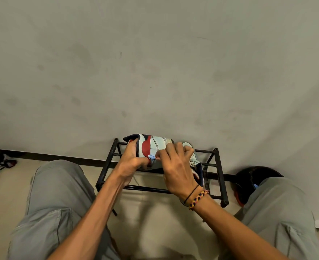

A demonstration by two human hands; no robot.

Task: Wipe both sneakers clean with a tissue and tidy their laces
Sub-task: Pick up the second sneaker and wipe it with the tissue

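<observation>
**Sneaker wiped over rack**

Left hand (131, 158) grips red/white/navy sneaker (151, 147) at heel, held above black metal rack (216, 166). Right hand (175, 164) pinches blue tissue (152, 157) vs its side. 2nd sneaker (195, 162) on rack, behind right hand.

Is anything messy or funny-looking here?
Yes. Some shoes lie jumbled on the floor at far left instead of on the rack. The wall has dark smudges. The sneaker in the left hand is on its side, but that's for wiping.
</observation>
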